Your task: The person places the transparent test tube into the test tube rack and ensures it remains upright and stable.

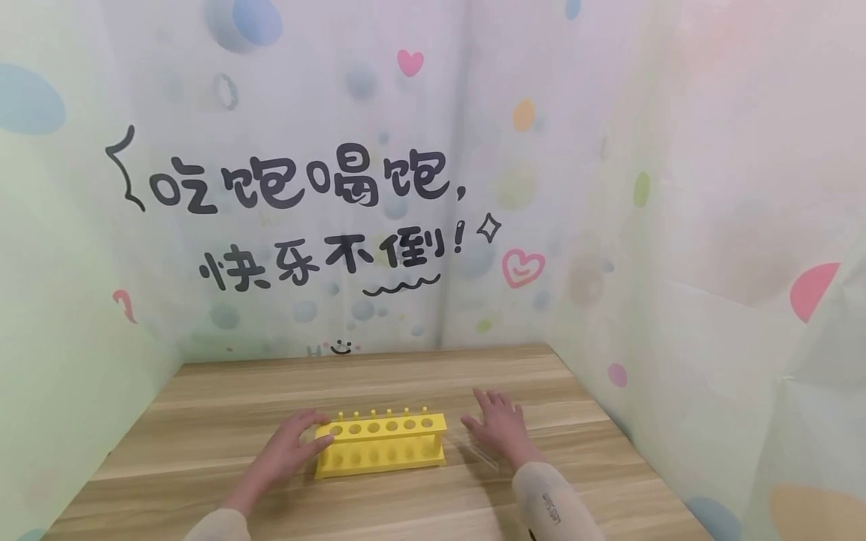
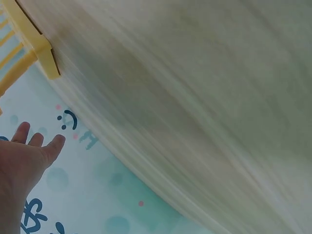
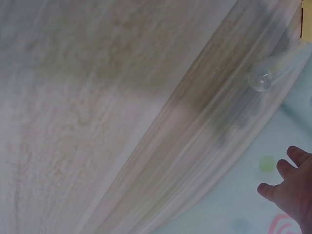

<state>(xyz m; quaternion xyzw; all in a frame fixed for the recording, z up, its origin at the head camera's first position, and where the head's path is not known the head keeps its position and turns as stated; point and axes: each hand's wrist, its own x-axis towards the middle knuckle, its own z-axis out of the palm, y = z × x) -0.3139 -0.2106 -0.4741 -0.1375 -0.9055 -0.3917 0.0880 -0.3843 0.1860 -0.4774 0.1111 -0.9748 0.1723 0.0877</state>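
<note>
A yellow test tube rack [image 1: 380,447] stands upright on the wooden table, with a row of round holes along its top and a row of pegs behind. My left hand [image 1: 291,447] is at the rack's left end, thumb toward the front and fingers toward the back; whether it touches the rack, I cannot tell. To the right of the rack, my right hand [image 1: 501,428] hovers with fingers spread and holds nothing. Below it lies a clear glass test tube [image 1: 482,455], whose rounded end [image 3: 262,79] shows in the right wrist view.
The wood-grain table [image 1: 223,406] meets a printed back wall [image 1: 325,315] with dark lettering and coloured dots. A pale side wall [image 1: 710,300] runs along the right edge, and another side wall [image 1: 61,300] along the left.
</note>
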